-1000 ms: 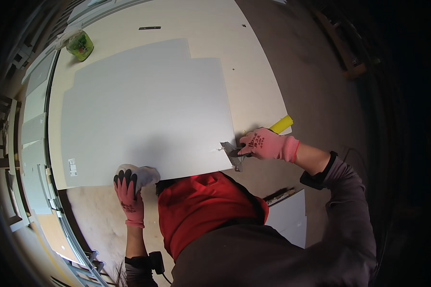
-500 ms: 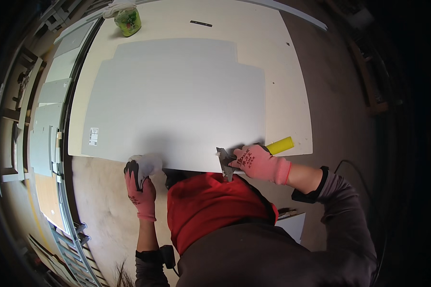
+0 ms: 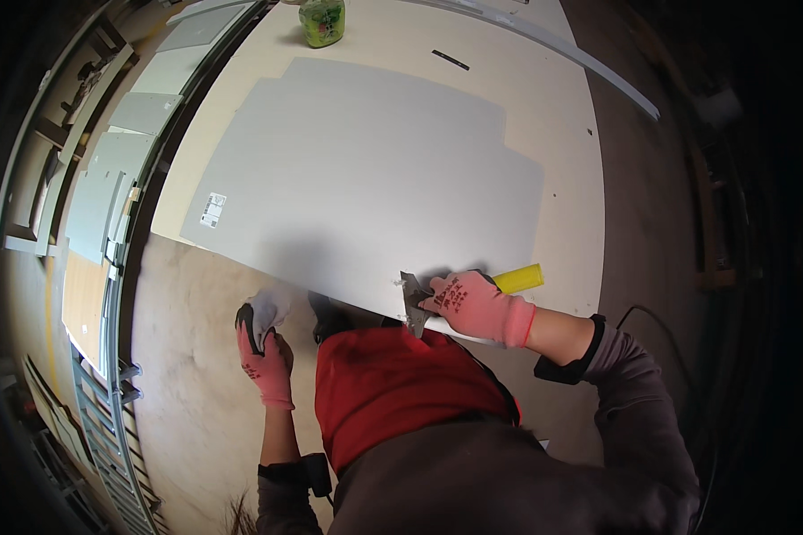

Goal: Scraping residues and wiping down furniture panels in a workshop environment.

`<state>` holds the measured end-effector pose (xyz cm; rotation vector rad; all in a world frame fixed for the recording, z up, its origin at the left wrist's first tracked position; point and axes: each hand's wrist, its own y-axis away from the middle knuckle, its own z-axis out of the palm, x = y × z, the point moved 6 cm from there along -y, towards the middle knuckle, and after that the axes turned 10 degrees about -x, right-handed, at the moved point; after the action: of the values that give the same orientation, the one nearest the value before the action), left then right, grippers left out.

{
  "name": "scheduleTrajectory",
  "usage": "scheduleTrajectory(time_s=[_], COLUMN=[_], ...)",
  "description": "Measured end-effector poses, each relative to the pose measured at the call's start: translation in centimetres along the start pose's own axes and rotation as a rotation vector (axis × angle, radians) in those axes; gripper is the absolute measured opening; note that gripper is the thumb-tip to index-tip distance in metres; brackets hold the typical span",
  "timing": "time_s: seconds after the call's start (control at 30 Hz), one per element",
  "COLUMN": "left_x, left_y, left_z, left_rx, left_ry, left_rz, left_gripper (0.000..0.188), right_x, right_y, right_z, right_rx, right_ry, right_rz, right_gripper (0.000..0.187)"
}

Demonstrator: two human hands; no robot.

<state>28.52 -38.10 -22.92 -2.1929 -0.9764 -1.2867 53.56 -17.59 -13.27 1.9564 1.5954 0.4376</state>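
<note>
A pink glove with dark fingertips covers my left hand [image 3: 266,364], which is closed round a crumpled whitish cloth [image 3: 271,308] just off the panel's front edge. My right hand [image 3: 484,308], gloved alike, grips a scraper [image 3: 414,303] at the front right of a flat grey panel [image 3: 375,160]. The scraper's wide metal blade bears whitish residue and reaches over the panel's near edge. Behind that hand a bright yellow handle [image 3: 519,278] sticks out. The panel has stepped far corners and a white label [image 3: 212,210] at its left.
The panel lies on a cream worktable [image 3: 571,178]. At the far edge stands a green container [image 3: 322,23], with a small dark strip [image 3: 451,60] to its right. Grey sheets [image 3: 134,134] lean along the left, near a metal ladder-like frame [image 3: 107,428]. A cable [image 3: 656,314] hangs at the right.
The view has turned, so the table and panel look rotated clockwise. My left hand with the cloth has come slightly away from the panel's edge. The scraper stays in my right hand.
</note>
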Motion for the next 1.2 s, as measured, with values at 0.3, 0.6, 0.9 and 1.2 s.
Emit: scheduleTrajectory(time_s=[0.3, 0.6, 0.9, 1.2], left_x=[-5.4, -6.4, -10.5, -12.2], left_y=[3.8, 2.2, -1.5, -7.4], left_z=[-3.0, -5.6, -8.7, -12.1], left_rx=[0.044, 0.018, 0.014, 0.014], left_ry=[0.128, 0.041, 0.07, -0.017], left_rz=[-0.16, -0.157, -0.238, -0.169], left_gripper=[0.049, 0.048, 0.048, 0.043], right_x=[-1.9, -5.5, -8.3, -10.8], right_y=[-2.4, -9.7, -17.9, -25.9], right_z=[-1.0, -6.8, -12.3, -17.6], right_rx=[-0.039, 0.036, 0.062, 0.01], right_ry=[0.028, 0.097, 0.155, 0.158], right_rz=[-0.023, -0.086, -0.105, -0.114], right_gripper=[0.036, 0.032, 0.024, 0.032])
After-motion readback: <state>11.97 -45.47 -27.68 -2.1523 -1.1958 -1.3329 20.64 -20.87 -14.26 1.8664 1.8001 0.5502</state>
